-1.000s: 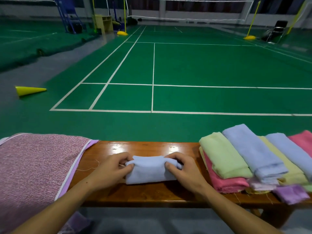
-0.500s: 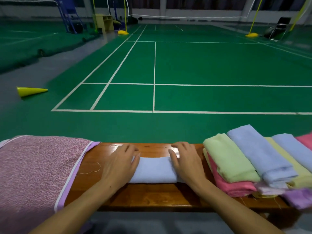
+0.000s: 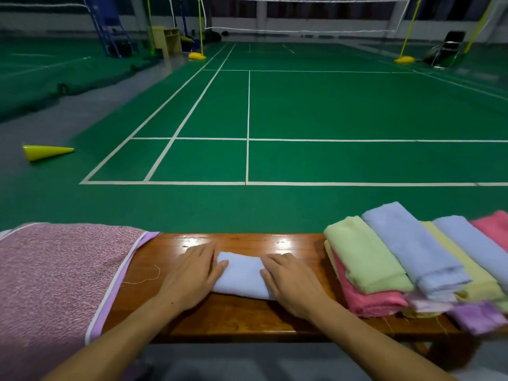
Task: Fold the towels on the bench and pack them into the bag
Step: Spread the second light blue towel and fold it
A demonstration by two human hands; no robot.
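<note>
both hands lie flat with straight fingers on a folded light blue towel on the wooden tabletop: the left hand presses its left end, the right hand its right end. to the right of the right hand lies a pile of towels in green, blue, yellow, pink and purple. left of the left hand is a pink speckled bag.
</note>
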